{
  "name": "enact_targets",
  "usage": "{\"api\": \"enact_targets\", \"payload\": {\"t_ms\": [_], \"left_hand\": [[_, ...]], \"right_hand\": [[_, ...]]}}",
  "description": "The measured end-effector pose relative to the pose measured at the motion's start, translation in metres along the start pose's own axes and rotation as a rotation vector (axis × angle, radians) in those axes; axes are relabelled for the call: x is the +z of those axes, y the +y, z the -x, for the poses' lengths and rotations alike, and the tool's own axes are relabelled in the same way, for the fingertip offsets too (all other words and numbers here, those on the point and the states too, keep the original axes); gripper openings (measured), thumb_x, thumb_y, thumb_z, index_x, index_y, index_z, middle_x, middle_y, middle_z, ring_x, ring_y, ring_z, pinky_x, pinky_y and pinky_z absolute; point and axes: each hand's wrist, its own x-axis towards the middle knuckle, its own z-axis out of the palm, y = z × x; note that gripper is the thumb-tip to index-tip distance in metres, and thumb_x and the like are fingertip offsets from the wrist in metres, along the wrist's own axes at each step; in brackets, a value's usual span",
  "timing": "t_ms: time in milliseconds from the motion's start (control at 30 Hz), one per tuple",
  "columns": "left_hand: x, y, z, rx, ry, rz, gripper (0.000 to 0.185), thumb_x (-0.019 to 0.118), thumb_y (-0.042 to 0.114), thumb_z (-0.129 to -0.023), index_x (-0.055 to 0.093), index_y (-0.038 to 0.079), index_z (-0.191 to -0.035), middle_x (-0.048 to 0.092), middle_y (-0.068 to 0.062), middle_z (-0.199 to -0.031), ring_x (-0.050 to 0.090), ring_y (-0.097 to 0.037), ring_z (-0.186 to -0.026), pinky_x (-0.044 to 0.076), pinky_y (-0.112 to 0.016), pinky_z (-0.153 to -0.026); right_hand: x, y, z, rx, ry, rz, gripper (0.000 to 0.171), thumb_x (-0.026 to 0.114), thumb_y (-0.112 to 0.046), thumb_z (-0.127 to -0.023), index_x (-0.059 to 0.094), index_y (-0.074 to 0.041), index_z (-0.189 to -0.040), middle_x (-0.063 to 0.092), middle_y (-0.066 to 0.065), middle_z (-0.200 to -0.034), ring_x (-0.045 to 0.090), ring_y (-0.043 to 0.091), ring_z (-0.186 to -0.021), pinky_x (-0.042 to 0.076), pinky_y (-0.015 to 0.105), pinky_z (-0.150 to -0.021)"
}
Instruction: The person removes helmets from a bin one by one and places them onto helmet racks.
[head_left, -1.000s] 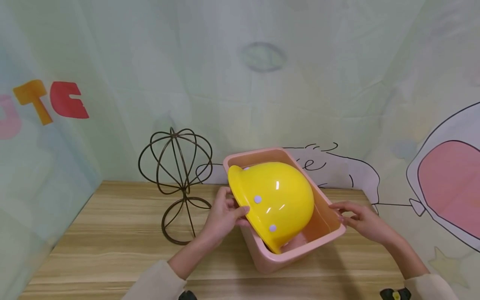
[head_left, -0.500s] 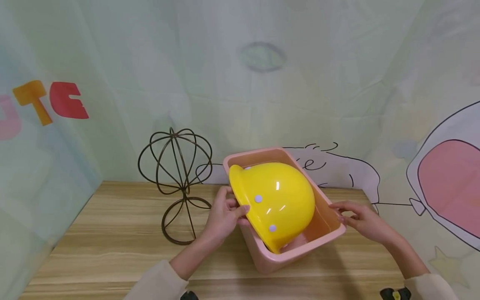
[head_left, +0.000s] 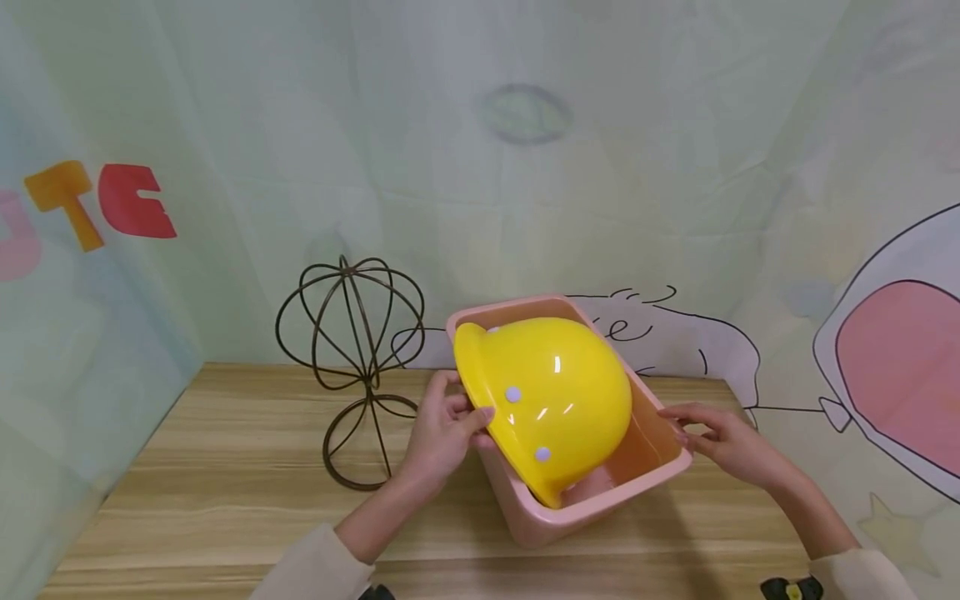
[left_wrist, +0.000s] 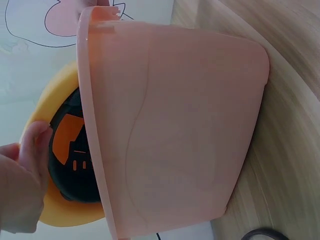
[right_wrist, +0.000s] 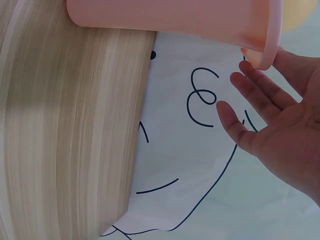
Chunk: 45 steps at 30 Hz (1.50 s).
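A glossy yellow hard hat (head_left: 570,383) with pale rivets lies tilted in the mouth of a pink plastic bin (head_left: 622,497), its dome rising above the rim. My left hand (head_left: 441,429) pinches the hat's brim at the left, thumb on the outer face. In the left wrist view the hat's black and orange lining (left_wrist: 70,140) shows beside the bin wall. At the bin's right corner, my right hand (head_left: 723,442) pinches the rim between thumb and index finger; its other fingers spread loosely below, as the right wrist view shows. The bin's floor is mostly hidden.
A dark wire stand (head_left: 367,375) with a round cage top stands on the wooden table (head_left: 247,467) left of the bin. Behind the table hangs a printed cloth backdrop (head_left: 420,167).
The hat's brim has risen slightly and shifted a little to the left with my left hand. My right hand and the bin have stayed in place.
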Motion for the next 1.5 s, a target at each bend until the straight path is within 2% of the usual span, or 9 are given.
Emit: {"api": "enact_targets", "payload": {"t_ms": [300, 533, 767, 933, 1200, 1433, 1500], "left_hand": [[-0.005, 0.010, 0.003, 0.042, 0.031, 0.023, 0.038, 0.057, -0.007, -0.086, 0.039, -0.001, -0.118, 0.064, -0.023, -0.095, 0.064, -0.022, -0.066, 0.057, -0.030, -0.059], [-0.008, 0.019, 0.005, 0.071, 0.079, 0.027, 0.039, 0.059, -0.009, -0.084, 0.041, -0.002, -0.118, 0.065, -0.023, -0.093, 0.063, -0.020, -0.061, 0.057, -0.028, -0.057], [-0.010, 0.026, 0.006, 0.084, 0.105, 0.041, 0.038, 0.060, -0.008, -0.083, 0.043, -0.001, -0.116, 0.065, -0.023, -0.092, 0.063, -0.019, -0.056, 0.056, -0.028, -0.056], [-0.012, 0.032, 0.004, 0.094, 0.120, 0.072, 0.037, 0.060, -0.009, -0.083, 0.044, 0.000, -0.115, 0.065, -0.024, -0.091, 0.063, -0.020, -0.054, 0.057, -0.030, -0.056], [-0.017, 0.046, 0.000, 0.161, 0.131, 0.075, 0.036, 0.059, -0.009, -0.083, 0.043, -0.001, -0.114, 0.064, -0.027, -0.092, 0.064, -0.020, -0.054, 0.057, -0.032, -0.056], [-0.019, 0.056, -0.001, 0.200, 0.135, 0.104, 0.035, 0.058, -0.011, -0.083, 0.044, -0.001, -0.114, 0.064, -0.026, -0.092, 0.064, -0.019, -0.056, 0.057, -0.030, -0.055], [-0.019, 0.059, -0.001, 0.204, 0.137, 0.111, 0.036, 0.058, -0.010, -0.083, 0.044, -0.001, -0.115, 0.065, -0.026, -0.092, 0.064, -0.020, -0.056, 0.057, -0.030, -0.055]], "right_hand": [[-0.001, -0.003, 0.001, -0.028, 0.009, -0.002, 0.035, 0.056, 0.003, -0.087, 0.055, -0.001, -0.122, 0.056, 0.020, -0.118, 0.053, 0.032, -0.099, 0.055, 0.027, -0.071], [0.001, -0.001, 0.001, -0.003, 0.015, -0.007, 0.036, 0.056, 0.004, -0.086, 0.056, -0.003, -0.122, 0.056, 0.018, -0.119, 0.053, 0.026, -0.100, 0.055, 0.028, -0.073], [0.001, -0.001, 0.000, -0.013, 0.005, -0.026, 0.036, 0.055, 0.005, -0.086, 0.055, -0.002, -0.122, 0.056, 0.018, -0.119, 0.052, 0.032, -0.101, 0.056, 0.030, -0.073], [0.001, -0.001, 0.001, -0.028, 0.007, -0.025, 0.036, 0.055, 0.006, -0.086, 0.056, -0.002, -0.122, 0.056, 0.018, -0.119, 0.053, 0.028, -0.100, 0.056, 0.031, -0.074], [0.001, -0.002, 0.001, -0.023, 0.011, -0.010, 0.036, 0.055, 0.006, -0.086, 0.056, -0.002, -0.121, 0.056, 0.018, -0.119, 0.054, 0.021, -0.099, 0.055, 0.029, -0.073], [-0.001, -0.003, 0.001, -0.024, 0.008, -0.025, 0.036, 0.055, 0.005, -0.087, 0.055, -0.001, -0.123, 0.055, 0.019, -0.119, 0.052, 0.032, -0.101, 0.056, 0.031, -0.072], [-0.001, -0.004, 0.001, -0.023, 0.012, -0.023, 0.036, 0.055, 0.005, -0.087, 0.055, -0.001, -0.122, 0.056, 0.019, -0.119, 0.052, 0.031, -0.101, 0.055, 0.029, -0.072]]}}
